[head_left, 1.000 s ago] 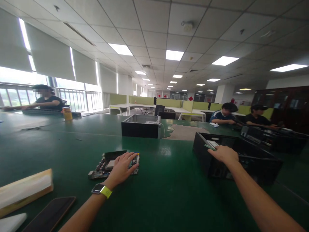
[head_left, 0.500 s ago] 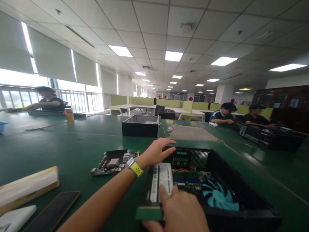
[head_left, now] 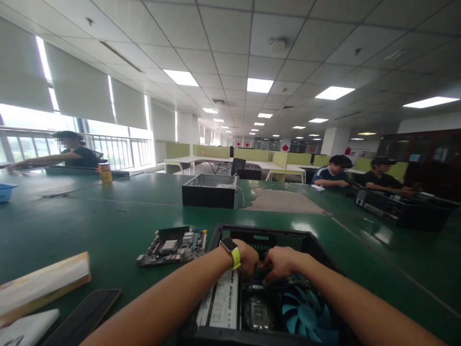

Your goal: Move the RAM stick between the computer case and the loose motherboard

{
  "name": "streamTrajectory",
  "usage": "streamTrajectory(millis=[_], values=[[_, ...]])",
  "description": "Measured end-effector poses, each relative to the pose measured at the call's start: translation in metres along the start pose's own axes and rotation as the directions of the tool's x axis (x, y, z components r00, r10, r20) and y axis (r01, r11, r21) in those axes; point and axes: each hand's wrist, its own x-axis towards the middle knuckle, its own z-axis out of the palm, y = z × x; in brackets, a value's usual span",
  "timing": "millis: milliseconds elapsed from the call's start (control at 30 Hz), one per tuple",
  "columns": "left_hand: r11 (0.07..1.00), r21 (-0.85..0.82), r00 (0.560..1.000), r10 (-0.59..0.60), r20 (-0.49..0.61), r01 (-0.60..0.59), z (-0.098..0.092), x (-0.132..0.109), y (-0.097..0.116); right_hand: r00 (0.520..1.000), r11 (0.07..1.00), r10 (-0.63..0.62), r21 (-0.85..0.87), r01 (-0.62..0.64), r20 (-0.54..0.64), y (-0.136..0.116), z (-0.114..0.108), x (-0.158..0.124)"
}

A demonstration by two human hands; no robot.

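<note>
The left hand [head_left: 248, 259] and right hand [head_left: 283, 264] have just moved deeper into the computer case [head_left: 259, 338], centring work there; I cannot tell whether either grip pinches anything.

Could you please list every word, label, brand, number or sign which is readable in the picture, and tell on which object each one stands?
No text can be read with certainty.
White label inside the open computer case: dark print, too blurred to read.
Red diamond signs in the background: too small to read.
Yellow jar: any print is too small to read.
White object at lower left: dark marks, not readable.
</note>
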Motion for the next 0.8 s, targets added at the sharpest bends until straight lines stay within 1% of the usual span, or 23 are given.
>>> streamTrajectory(millis=[100,167,233,333,400,467,533,633,733,767,800], values=[[1.0,0.004,0.996,-0.024,-0.087,0.024,0.005,-0.006,-0.004,0.999,0.999,-0.047,-0.002,0.047,-0.006,-0.002,0.015,0.009],[1.0,0.007,0.996,0.004,-0.089,-0.004,0.006,-0.007,-0.003,0.999,0.999,-0.034,-0.016,0.035,0.008,-0.004,0.022,0.012],[0.999,0.043,0.999,0.028,-0.029,-0.027,0.006,-0.002,0.0,1.0,0.999,-0.006,-0.032,0.007,0.01,-0.005,0.027,0.014],[0.997,0.069,0.997,0.032,0.074,-0.037,0.002,0.017,0.008,0.999,0.999,0.035,-0.02,-0.034,0.027,-0.004,0.031,0.016],[0.998,0.061,0.993,0.008,0.117,-0.015,0.0,0.032,0.01,0.997,0.997,0.077,-0.02,-0.077,0.028,0.002,0.029,0.014],[0.998,0.059,0.991,-0.028,0.134,0.021,0.001,0.044,0.01,0.991,0.991,0.134,-0.027,-0.134,0.001,0.013,0.025,0.01],[0.998,0.055,0.991,-0.041,0.127,0.034,0.005,0.053,0.008,0.984,0.984,0.178,-0.024,-0.179,-0.032,0.025,0.023,0.006],[1.0,0.018,0.994,-0.022,0.106,0.02,0.015,0.063,0.005,0.987,0.988,0.155,0.015,-0.155,-0.03,0.034,0.022,0.003],[0.997,-0.055,0.996,-0.053,0.075,0.057,0.021,0.073,0.002,0.991,0.993,0.122,0.008,-0.122,-0.045,0.028,0.023,0.006],[0.994,-0.077,0.996,-0.069,0.056,0.074,0.022,0.076,0.002,0.989,0.991,0.132,-0.017,-0.133,-0.063,0.025,0.023,0.007],[0.992,-0.099,0.997,-0.076,0.013,0.077,0.022,0.079,0.001,0.985,0.987,0.149,-0.045,-0.154,-0.083,0.021,0.023,0.009]])
